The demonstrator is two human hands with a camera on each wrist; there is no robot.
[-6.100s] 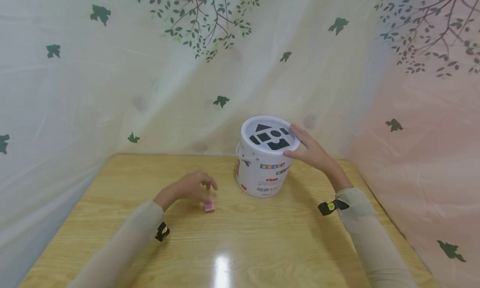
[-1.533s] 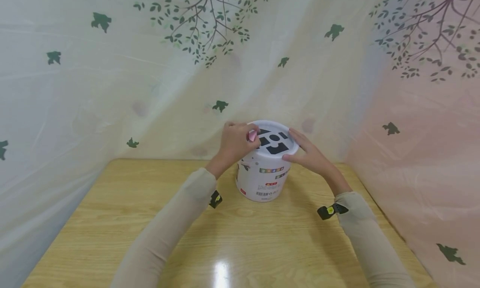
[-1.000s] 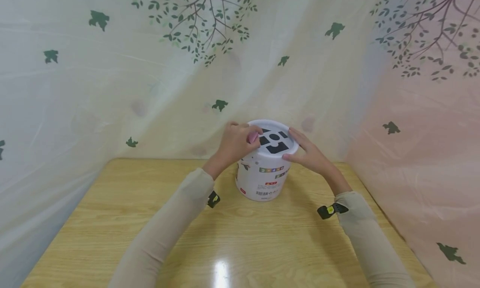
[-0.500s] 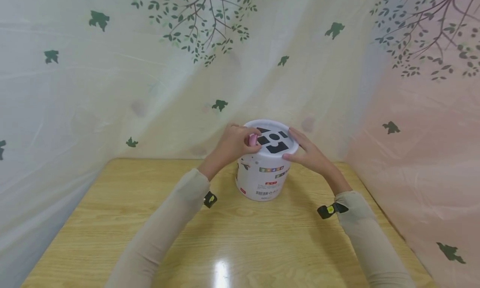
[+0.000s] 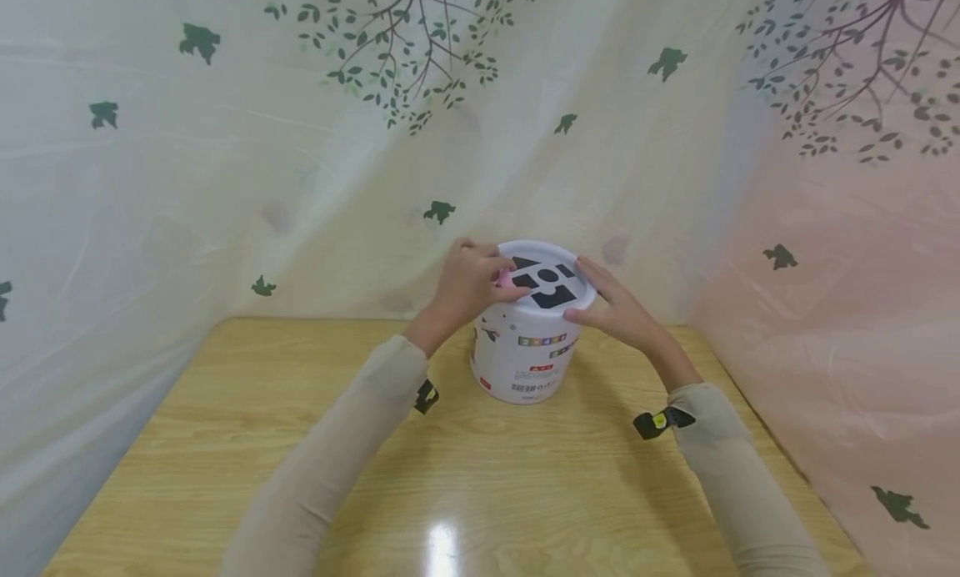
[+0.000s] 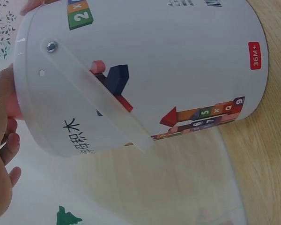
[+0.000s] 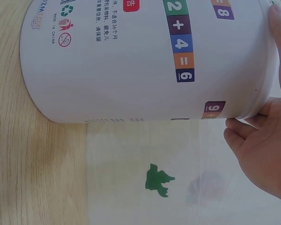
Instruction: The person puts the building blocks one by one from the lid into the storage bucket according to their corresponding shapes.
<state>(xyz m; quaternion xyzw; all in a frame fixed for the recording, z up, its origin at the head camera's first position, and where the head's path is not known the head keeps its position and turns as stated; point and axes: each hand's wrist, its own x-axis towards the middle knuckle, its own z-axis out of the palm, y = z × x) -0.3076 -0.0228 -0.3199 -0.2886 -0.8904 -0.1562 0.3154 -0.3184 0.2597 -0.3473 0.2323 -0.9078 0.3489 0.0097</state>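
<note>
A white toy-block bucket (image 5: 527, 368) stands upright on the wooden table, and its lid (image 5: 592, 297) has black shape-sorter holes. Over the lid's left side, my left hand (image 5: 463, 283) has a small pink block (image 5: 505, 278) between thumb and fingers. In the left wrist view the pink block (image 6: 13, 106) shows right at the lid's rim, partly covered by the fingers. My right hand (image 5: 624, 308) grips the right edge of the lid, thumb in front and fingers behind. The right wrist view shows this hand (image 7: 267, 150) with fingertips bent against the rim.
The wooden table (image 5: 480, 477) reaches back to a hanging cloth (image 5: 360, 185) printed with leaves and branches, just behind the bucket. A translucent carrying handle (image 6: 98, 96) hangs down the bucket's side. Each sleeve cuff bears a black wrist camera (image 5: 652, 424).
Earlier the left hand was at the pink block on the table; it has since carried it up to the lid. Lately the block has shifted slightly among its fingers. The right hand keeps its place.
</note>
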